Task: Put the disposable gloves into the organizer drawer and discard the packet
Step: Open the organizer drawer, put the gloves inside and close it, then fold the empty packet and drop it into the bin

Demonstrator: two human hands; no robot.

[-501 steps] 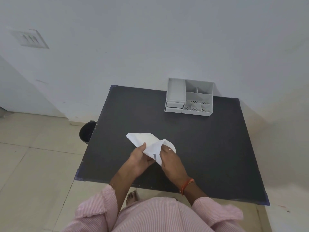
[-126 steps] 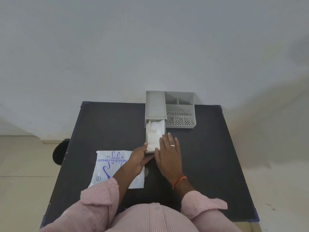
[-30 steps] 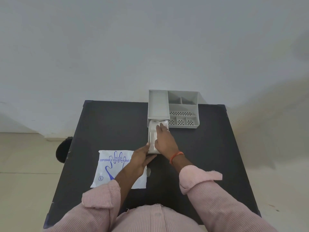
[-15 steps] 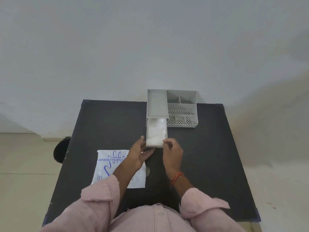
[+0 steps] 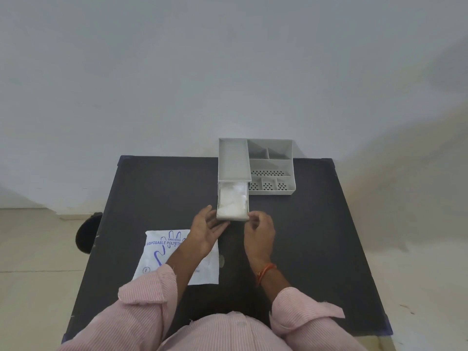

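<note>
The matte black rectangular table (image 5: 157, 188) has bluish-purple corner caps. On it stands a pale grey plastic organizer (image 5: 268, 163); its front compartments at about 1 o'clock carry rows of small dark round holes. The pulled-out grey drawer (image 5: 233, 218) is filled with milky white, crumpled plastic gloves (image 5: 231, 201). At 8 o'clock lies a flat white packet (image 5: 162, 252) printed in blue with lettering and a hand outline. The long sleeves (image 5: 147, 300) are pale pink with fine white stripes. An orange thread band (image 5: 264, 271) circles the right wrist. The wall is plain pale grey, the floor tiles beige, and a round black bin (image 5: 87, 231) sits at 9 o'clock.
</note>
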